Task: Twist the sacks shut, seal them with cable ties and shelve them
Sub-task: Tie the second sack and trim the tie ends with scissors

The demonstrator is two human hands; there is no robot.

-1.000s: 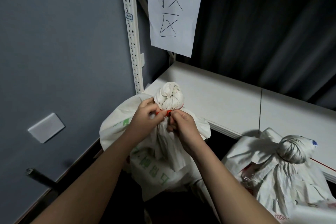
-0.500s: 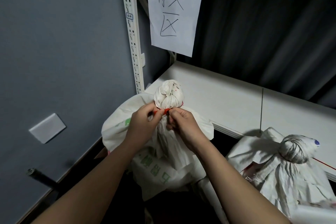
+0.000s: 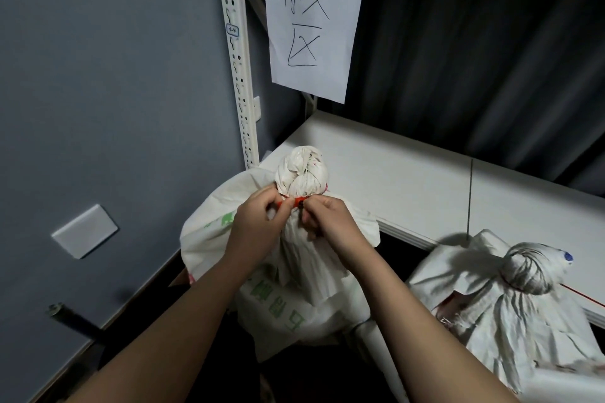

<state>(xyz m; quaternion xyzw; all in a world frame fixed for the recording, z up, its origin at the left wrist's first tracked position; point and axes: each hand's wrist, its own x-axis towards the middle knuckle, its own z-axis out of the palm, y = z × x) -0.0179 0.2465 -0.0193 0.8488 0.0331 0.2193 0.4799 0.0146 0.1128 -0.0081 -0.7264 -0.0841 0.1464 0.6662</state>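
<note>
A white woven sack [image 3: 294, 298] with green print stands on the floor in front of the shelf, its top twisted into a knob [image 3: 302, 173]. A red cable tie [image 3: 296, 202] circles the neck just under the knob. My left hand [image 3: 258, 226] pinches the tie's left part and my right hand [image 3: 327, 222] pinches it at its right, both pressed against the neck. A second white sack [image 3: 510, 311] with a twisted top and a red tie tail sticking out stands at the lower right.
A white shelf board [image 3: 409, 180] runs behind the sacks, with a slotted white upright [image 3: 237, 52] at its left and a handwritten paper sign [image 3: 311, 16] hanging above. The grey wall [image 3: 98, 108] with a white plate is on the left. A dark curtain hangs behind the shelf.
Both hands stay at the neck of the sack and have shifted slightly upward in view; the tie sits close under the knob.
</note>
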